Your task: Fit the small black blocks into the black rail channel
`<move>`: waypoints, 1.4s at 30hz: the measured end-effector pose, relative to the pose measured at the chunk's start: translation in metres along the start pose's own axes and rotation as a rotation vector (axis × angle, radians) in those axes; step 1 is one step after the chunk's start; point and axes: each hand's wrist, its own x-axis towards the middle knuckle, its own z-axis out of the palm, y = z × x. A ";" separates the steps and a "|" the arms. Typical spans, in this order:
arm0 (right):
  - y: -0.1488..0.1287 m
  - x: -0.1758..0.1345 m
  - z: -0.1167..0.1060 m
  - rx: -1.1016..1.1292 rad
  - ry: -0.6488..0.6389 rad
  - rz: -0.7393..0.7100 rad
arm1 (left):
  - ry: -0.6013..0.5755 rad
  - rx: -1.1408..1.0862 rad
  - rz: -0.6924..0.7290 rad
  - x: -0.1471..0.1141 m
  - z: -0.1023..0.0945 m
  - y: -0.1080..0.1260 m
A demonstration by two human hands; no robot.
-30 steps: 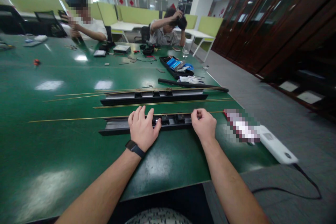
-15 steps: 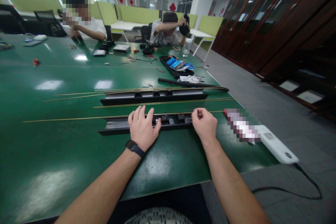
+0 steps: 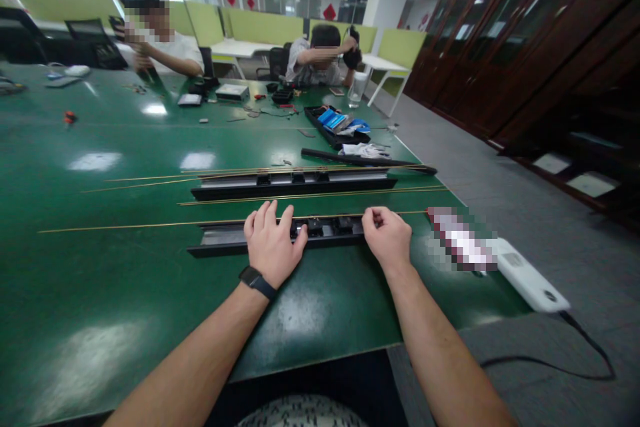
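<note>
One long brass-coloured rod point(image 3: 125, 227) is running left to right in front of me along the far edge of the near black channel point(image 3: 220, 251), nearly parallel to its long axis, its left end jutting well past. My right hand point(image 3: 387, 238), nearer the rod's right end, is seemingly pinching it between thumb and curled fingers; my left hand point(image 3: 271, 250) is lying open, fingers spread, across both on the table point(image 3: 150, 293).

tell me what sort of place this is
Probably an open-plan office with shared work space: light-green partitions and white desks stand beyond the large green table, and tall dark wooden cabinets line the right side.
</note>
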 end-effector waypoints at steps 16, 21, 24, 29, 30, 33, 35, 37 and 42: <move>0.000 -0.001 0.000 0.010 -0.007 -0.004 | 0.004 0.005 -0.002 0.000 0.000 0.000; 0.000 0.000 -0.001 -0.001 0.015 0.046 | 0.011 0.008 0.002 0.000 0.001 0.000; 0.001 0.000 -0.001 -0.003 0.011 0.050 | 0.012 0.016 0.005 0.000 0.001 0.000; 0.001 -0.001 0.001 0.004 -0.012 0.001 | 0.001 0.018 -0.002 0.000 0.000 0.001; 0.001 -0.001 0.002 0.007 -0.012 -0.009 | -0.002 0.017 -0.003 0.000 -0.001 0.001; 0.002 -0.002 0.002 0.013 -0.008 -0.028 | -0.003 0.019 -0.005 0.000 -0.001 0.001; 0.002 -0.001 0.002 0.017 -0.001 -0.030 | -0.001 0.023 -0.002 0.000 -0.001 0.001; 0.003 -0.001 0.002 0.022 0.010 -0.021 | 0.002 0.027 0.002 0.000 -0.001 0.001; 0.002 0.000 -0.001 0.020 0.017 0.028 | 0.005 0.024 0.003 0.000 0.000 0.000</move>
